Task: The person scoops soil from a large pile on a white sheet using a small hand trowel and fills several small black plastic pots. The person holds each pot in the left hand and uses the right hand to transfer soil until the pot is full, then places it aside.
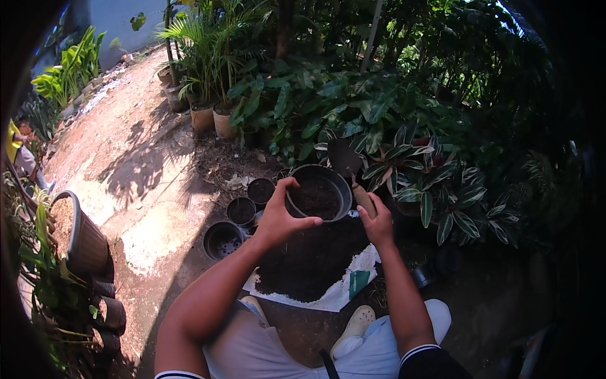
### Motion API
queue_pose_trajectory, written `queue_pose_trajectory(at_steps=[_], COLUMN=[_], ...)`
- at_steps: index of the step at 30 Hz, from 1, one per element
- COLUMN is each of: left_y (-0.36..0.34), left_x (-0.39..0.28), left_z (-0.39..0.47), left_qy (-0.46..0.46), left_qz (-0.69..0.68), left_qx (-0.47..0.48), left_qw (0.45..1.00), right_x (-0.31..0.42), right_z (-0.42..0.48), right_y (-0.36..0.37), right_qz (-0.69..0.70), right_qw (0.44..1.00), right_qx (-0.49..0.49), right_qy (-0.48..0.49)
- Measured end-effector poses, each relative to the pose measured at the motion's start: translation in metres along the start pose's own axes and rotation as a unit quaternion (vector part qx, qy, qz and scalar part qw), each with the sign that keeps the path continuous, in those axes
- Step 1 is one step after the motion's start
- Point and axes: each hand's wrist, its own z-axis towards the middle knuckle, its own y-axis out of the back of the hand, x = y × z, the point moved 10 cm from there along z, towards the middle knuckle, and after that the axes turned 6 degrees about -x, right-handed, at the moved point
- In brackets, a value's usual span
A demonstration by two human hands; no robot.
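Note:
My left hand [274,215] spans the near-left side of a large round black plant pot [347,192], thumb and fingers spread along its rim. Dark soil [316,201] lies inside the pot. In my right hand [380,226] is a garden trowel [361,196], held by its wooden handle beside the pot's right edge. Its broad dark blade [343,156] points away from me, above the pot's far-right rim. Between my feet and the pot, a heap of dark soil [303,265] is spread on a white sack [326,299] with a green printed patch.
Left of the pot stand three smaller black pots [223,240], at least two with soil. A large ribbed tub [87,237] is at far left, near a person in yellow [14,142]. Striped-leaf plants [421,177] crowd the right; potted palms [208,116] stand farther back.

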Motion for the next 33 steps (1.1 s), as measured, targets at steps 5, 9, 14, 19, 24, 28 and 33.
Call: queue_pose_trajectory(at_steps=[5,9,14,19,24,28,33], left_y=[0.001,0.000,-0.002,-0.007,-0.011,-0.013,-0.014], left_x=[-0.001,-0.005,0.002,0.013,0.023,0.027,0.029], left_z=[0.001,0.000,0.001,0.004,0.008,0.008,0.008], left_qy=[-0.014,-0.014,-0.004,0.014,0.006,0.034,0.034], left_qz=[-0.004,0.000,0.020,0.012,0.038,0.033,0.022], left_qx=[-0.003,-0.005,0.002,0.005,0.002,0.031,0.024], left_qw=[1.000,1.000,1.000,1.000,0.999,0.998,0.999], right_x=[-0.095,-0.163,-0.214,-0.272,-0.292,-0.276,-0.272], right_z=[-0.049,-0.107,-0.153,-0.181,-0.209,-0.224,-0.240], right_y=[-0.039,-0.063,-0.073,-0.073,-0.101,-0.135,-0.146], right_qz=[-0.064,-0.114,-0.221,-0.241,-0.235,-0.143,0.015], right_qw=[0.985,0.958,0.905,0.894,0.851,0.839,0.794], right_qx=[0.122,0.197,0.286,0.262,0.360,0.438,0.454], right_qy=[-0.102,-0.173,-0.224,-0.271,-0.301,-0.291,-0.404])
